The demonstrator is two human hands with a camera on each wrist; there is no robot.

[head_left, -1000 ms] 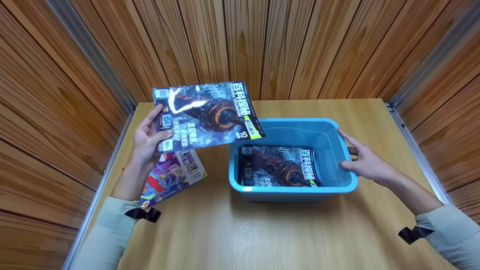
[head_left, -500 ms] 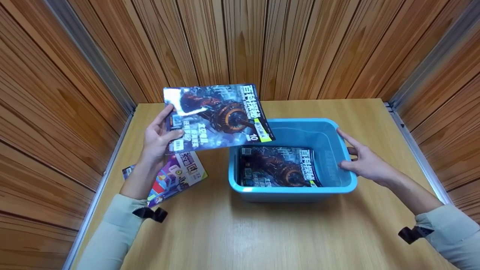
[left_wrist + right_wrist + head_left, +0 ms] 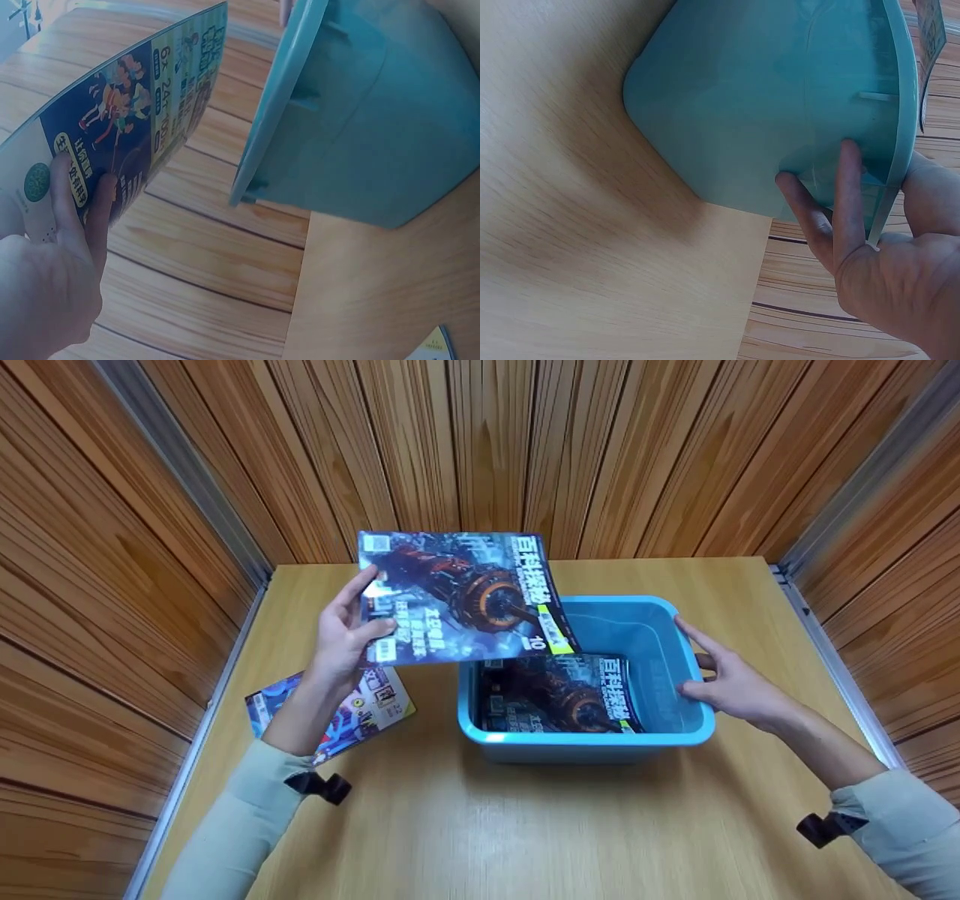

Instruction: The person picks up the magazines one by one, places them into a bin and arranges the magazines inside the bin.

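1. Progress, as a judgement: 1 magazine in the bin (image 3: 559, 694) lies flat on its floor, so that part looks done. 1 is in the air and 1 is left on the desk, so you look roughly a third of the way through.

2. Your left hand (image 3: 341, 637) pinches the held magazine (image 3: 461, 596) at its left edge, thumb on the cover and fingers underneath; the left wrist view shows the fingers (image 3: 71, 206) curled against the back cover. It is tilted, with its right corner hanging over the far-left corner of the blue bin (image 3: 585, 739), clear of the rim and not inside.

3. Your right hand (image 3: 731, 686) steadies the bin at its right wall. The right wrist view shows straight fingers (image 3: 832, 217) pressed flat on the outside and the thumb over the rim, so that grip is a loose brace with no closed hold.

4. Bin contents: only that 1 magazine, same dark cover as the held copy, lying toward the left and near side. The right part of the floor shows bare blue plastic.

5. The colourful magazine (image 3: 367, 709) lies on the desk (image 3: 480, 825) left of the bin, partly hidden by your left forearm and untouched.

6. Left to do, as I judge it: lower the held copy in, then the colourful one.
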